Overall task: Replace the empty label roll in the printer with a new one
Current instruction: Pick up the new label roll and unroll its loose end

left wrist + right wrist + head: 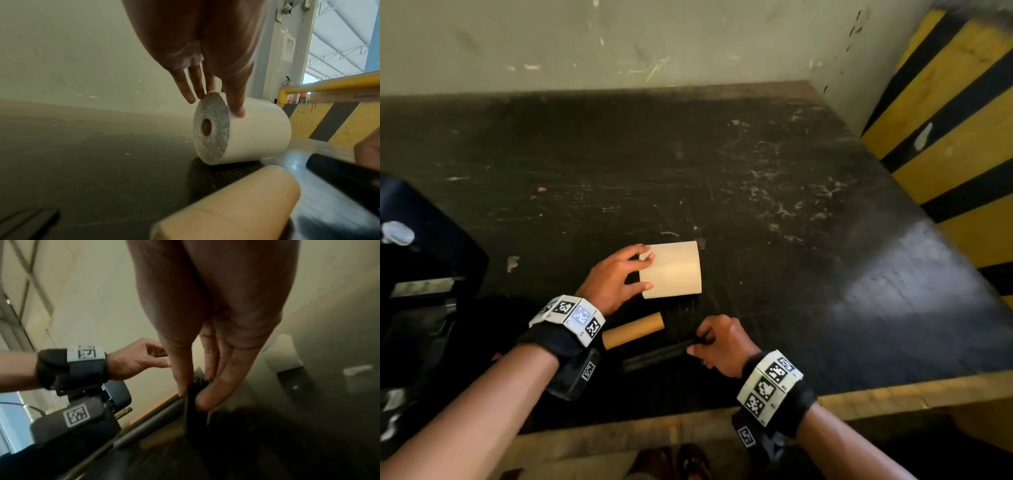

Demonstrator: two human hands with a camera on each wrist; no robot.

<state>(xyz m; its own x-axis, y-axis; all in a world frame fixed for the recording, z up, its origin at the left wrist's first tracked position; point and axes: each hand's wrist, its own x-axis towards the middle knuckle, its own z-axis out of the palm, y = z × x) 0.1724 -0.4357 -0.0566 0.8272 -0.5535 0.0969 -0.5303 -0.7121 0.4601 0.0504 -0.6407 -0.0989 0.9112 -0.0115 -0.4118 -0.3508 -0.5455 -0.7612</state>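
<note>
A new white label roll lies on its side on the dark table. My left hand grips its left end, thumb on the near side and fingers over the top. In the left wrist view the thumb presses on the roll, whose core hole faces the camera. An empty brown cardboard core lies just in front of it. Nearer me lies a black spindle rod. My right hand pinches its right end, with the fingertips closed on the rod.
The black printer stands at the table's left edge. A pale wall runs along the back, and a yellow-and-black striped barrier closes the right side. The table's wooden front edge is close to my right wrist.
</note>
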